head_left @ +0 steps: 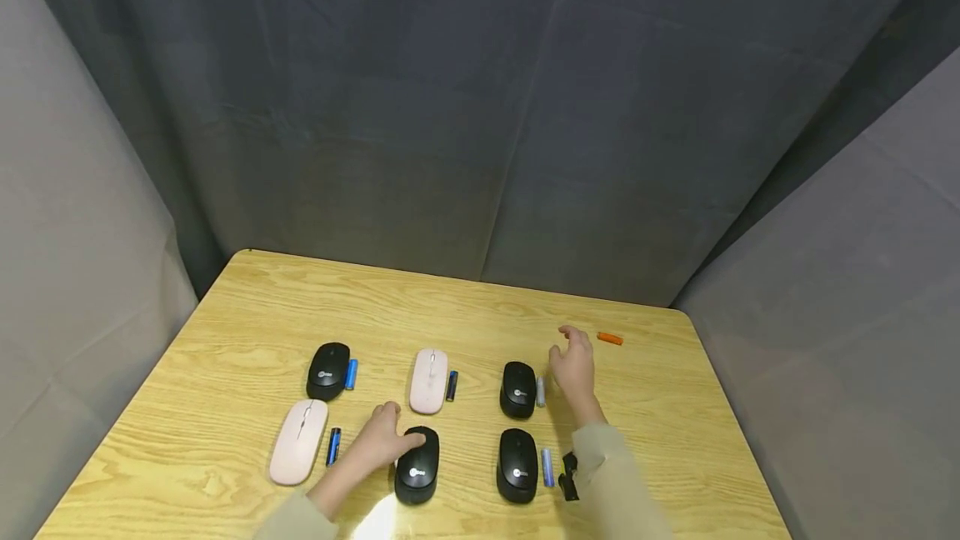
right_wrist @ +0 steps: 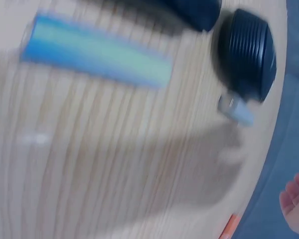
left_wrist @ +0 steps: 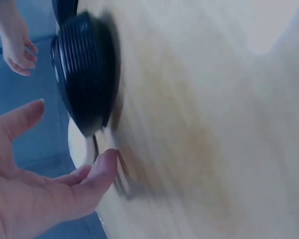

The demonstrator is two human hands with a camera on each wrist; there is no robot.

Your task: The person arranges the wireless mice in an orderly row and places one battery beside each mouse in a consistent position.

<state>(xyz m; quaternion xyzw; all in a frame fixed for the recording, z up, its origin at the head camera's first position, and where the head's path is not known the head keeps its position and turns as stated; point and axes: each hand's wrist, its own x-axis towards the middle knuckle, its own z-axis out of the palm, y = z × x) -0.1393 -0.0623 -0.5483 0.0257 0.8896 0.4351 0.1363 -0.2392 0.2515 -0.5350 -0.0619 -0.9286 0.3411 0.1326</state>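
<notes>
Beside the front middle black mouse (head_left: 417, 467) is my left hand (head_left: 381, 440), thumb and fingers spread and its thumb overlapping the mouse in the head view. In the left wrist view, the same hand (left_wrist: 55, 189) has a fingertip close to the tabletop near the mouse's (left_wrist: 87, 74) end; a blurred pale streak shows by that fingertip. My right hand (head_left: 576, 369) hovers at the right, fingers loosely bent, holding nothing. It is between the back right black mouse (head_left: 518, 390), with a grey battery (head_left: 541, 392) beside it, and an orange cylinder, seemingly a battery (head_left: 610, 338).
Another black mouse (head_left: 517, 465) has a light blue battery (head_left: 547, 467) beside it. To the left stand a black mouse (head_left: 327, 371) and two pale pink mice, one farther back (head_left: 429, 382) and one in front (head_left: 298, 442), each with a battery alongside. Curtains surround the wooden table (head_left: 262, 298).
</notes>
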